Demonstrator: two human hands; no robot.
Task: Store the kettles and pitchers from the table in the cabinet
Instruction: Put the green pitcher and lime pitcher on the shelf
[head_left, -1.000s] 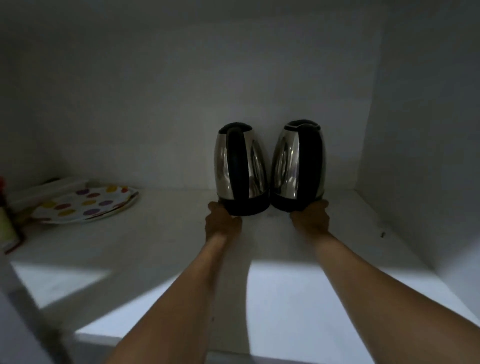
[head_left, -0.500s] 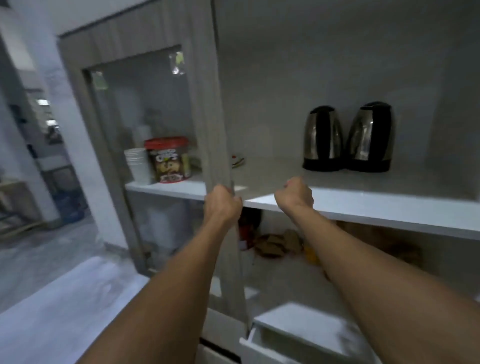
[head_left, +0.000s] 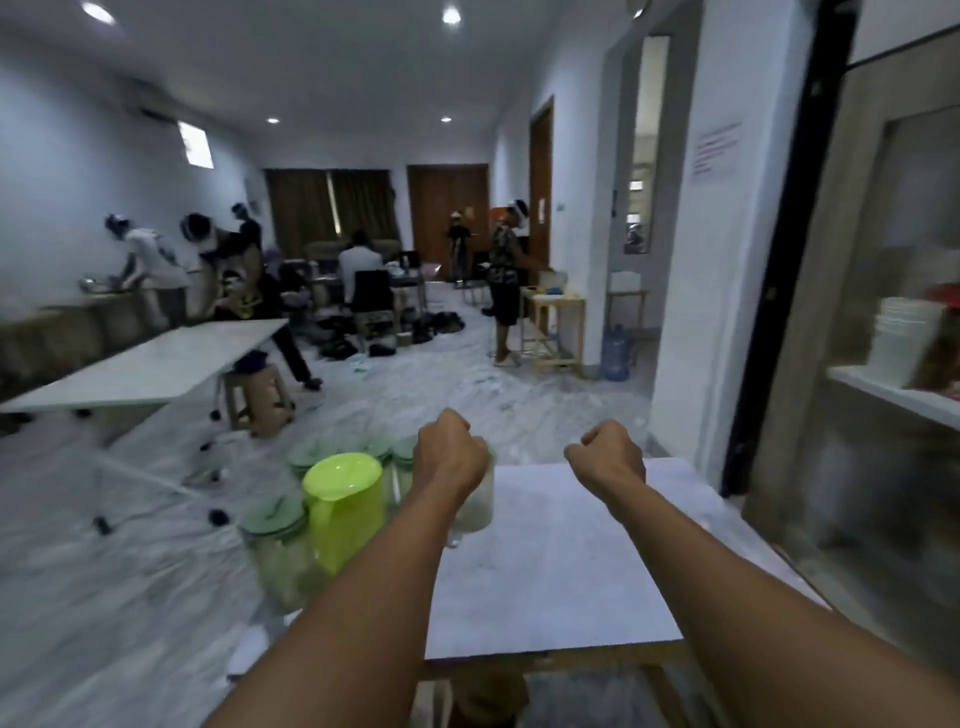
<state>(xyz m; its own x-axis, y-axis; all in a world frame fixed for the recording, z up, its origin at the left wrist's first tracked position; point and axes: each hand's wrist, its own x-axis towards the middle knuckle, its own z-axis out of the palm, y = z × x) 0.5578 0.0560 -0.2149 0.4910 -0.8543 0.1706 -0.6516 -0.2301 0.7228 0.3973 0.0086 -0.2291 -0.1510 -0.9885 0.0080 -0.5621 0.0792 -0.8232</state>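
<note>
A lime-green pitcher (head_left: 343, 504) stands at the left edge of the small white table (head_left: 571, 561). Around it are several clear pitchers with pale green lids (head_left: 275, 551), blurred. A whitish clear pitcher (head_left: 475, 506) stands partly hidden behind my left wrist. My left hand (head_left: 449, 452) is a closed fist above that pitcher, holding nothing I can see. My right hand (head_left: 608, 457) is also a fist, over the far side of the bare tabletop. The cabinet (head_left: 810, 364) is at the right. The kettles are out of view.
Behind the cabinet's glass door stands a stack of white cups (head_left: 904, 338) on a shelf. A long white table (head_left: 140, 369) and a wooden stool (head_left: 260, 395) stand at the left. Several people work at the back of the room. A water jug (head_left: 617, 353) stands by the wall.
My hands let go of the two kettles on the cabinet shelf and drew back. The view swung left from the cabinet to the table with the pitchers. Both hands now hover there as fists.
</note>
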